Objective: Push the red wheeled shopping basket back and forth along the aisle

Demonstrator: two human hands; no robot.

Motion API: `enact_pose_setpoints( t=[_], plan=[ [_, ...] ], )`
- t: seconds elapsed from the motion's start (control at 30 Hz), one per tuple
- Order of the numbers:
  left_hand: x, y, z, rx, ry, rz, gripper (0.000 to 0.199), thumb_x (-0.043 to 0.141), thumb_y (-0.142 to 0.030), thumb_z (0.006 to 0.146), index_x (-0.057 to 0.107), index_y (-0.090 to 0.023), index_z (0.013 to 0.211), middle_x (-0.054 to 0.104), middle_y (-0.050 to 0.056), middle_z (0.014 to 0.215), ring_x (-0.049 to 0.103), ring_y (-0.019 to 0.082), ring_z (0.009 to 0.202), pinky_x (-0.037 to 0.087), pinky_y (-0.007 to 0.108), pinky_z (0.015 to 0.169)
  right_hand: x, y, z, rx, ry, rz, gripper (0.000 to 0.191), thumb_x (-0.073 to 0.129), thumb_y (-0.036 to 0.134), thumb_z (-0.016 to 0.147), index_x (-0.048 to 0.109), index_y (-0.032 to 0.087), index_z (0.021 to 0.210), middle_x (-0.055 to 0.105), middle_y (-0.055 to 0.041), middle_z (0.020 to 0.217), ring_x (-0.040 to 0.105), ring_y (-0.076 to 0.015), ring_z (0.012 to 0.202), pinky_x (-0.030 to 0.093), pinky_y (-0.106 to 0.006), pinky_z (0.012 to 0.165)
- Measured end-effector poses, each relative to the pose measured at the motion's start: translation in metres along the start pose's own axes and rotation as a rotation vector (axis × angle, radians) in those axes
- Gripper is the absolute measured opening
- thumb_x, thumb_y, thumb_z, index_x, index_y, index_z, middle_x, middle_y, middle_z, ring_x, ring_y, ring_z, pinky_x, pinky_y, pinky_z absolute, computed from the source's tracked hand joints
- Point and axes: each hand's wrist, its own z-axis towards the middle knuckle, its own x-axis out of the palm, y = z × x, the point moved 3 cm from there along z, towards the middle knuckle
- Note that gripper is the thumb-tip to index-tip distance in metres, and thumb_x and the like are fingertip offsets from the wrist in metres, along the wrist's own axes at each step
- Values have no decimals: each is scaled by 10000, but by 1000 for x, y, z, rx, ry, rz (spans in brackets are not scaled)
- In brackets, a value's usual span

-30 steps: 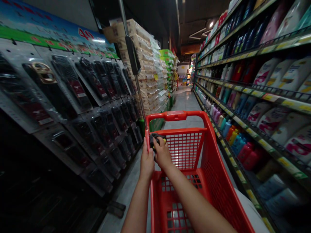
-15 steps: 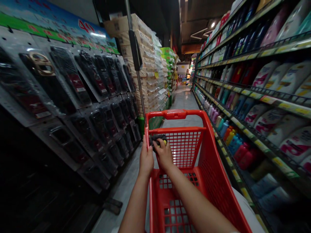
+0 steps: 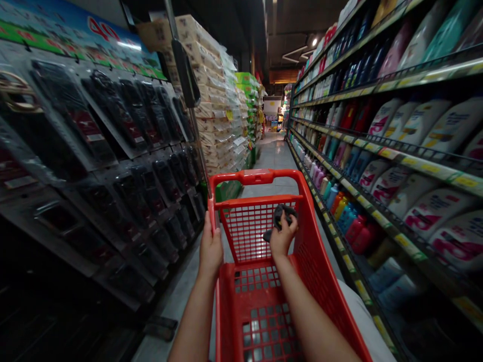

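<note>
A red plastic shopping basket cart (image 3: pixel 260 296) with grid walls and floor fills the lower middle. My left hand (image 3: pixel 210 249) is closed around the cart's left side rim, near the base of a metal pole (image 3: pixel 199 146) with a black grip. My right hand (image 3: pixel 283 236) reaches inside the cart near its far right corner. Pinched in its fingers is a crumpled dark grey cloth (image 3: pixel 278 217), in front of the far grid panel (image 3: pixel 245 231). Part of the cloth is hidden behind the fingers.
Packaged belts (image 3: pixel 116 110) hang on a rack close at left. Beyond them stand stacked wrapped packs (image 3: pixel 211 95). A long shelf of bottles (image 3: pixel 418 120) runs along the right. A grey tiled aisle (image 3: pixel 273 156) leads away between them.
My right hand has moved with the cloth from the cart's left rim across to the far right inside corner. My left hand stays on the rim. The view has shifted slightly.
</note>
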Motion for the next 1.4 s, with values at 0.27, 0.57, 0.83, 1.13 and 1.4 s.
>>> enact_pose_setpoints(
  t=[0.27, 0.57, 0.83, 1.13, 1.4],
  plan=[
    [1, 3, 4, 29, -8, -28, 648, 455, -186, 894, 320, -198, 1528, 330, 62, 1587, 285, 200, 1463, 179, 376, 1210, 33, 43, -53, -443, 579, -117, 663, 434, -26, 753, 650, 358, 1248, 524, -37, 1329, 455, -240, 1098, 452, -381, 933],
    [-1, -2, 0, 11, -13, -38, 636, 465, -185, 904, 330, -228, 1524, 349, 39, 1576, 310, 189, 1452, 181, 375, 1211, 18, -62, -45, 235, 47, 128, 676, 388, 83, 774, 391, 163, 1445, 401, -171, 1299, 440, -285, 1269, 380, -461, 1070],
    [-2, -5, 0, -30, -5, -18, 635, 469, -196, 912, 315, -181, 1528, 340, 61, 1576, 290, 203, 1459, 198, 368, 1206, 20, -36, -7, 250, -40, 82, 582, 399, 79, 758, 445, 145, 1334, 416, -190, 1352, 458, -258, 1290, 394, -383, 1080],
    [1, -8, -2, -69, -24, -30, 635, 450, -187, 905, 317, -173, 1526, 369, 59, 1565, 299, 187, 1455, 201, 346, 1203, 24, -94, -77, 777, 208, -99, 507, 421, 244, 865, 420, 85, 1347, 569, -299, 1211, 535, -406, 1204, 460, -562, 939],
    [0, -5, -3, -62, 6, -28, 635, 423, -187, 915, 290, -195, 1536, 358, 43, 1571, 307, 168, 1453, 193, 340, 1204, 40, 11, -61, 48, 292, 139, 570, 479, 61, 749, 519, 173, 1307, 419, -156, 1337, 445, -258, 1271, 405, -395, 1068]
  ],
)
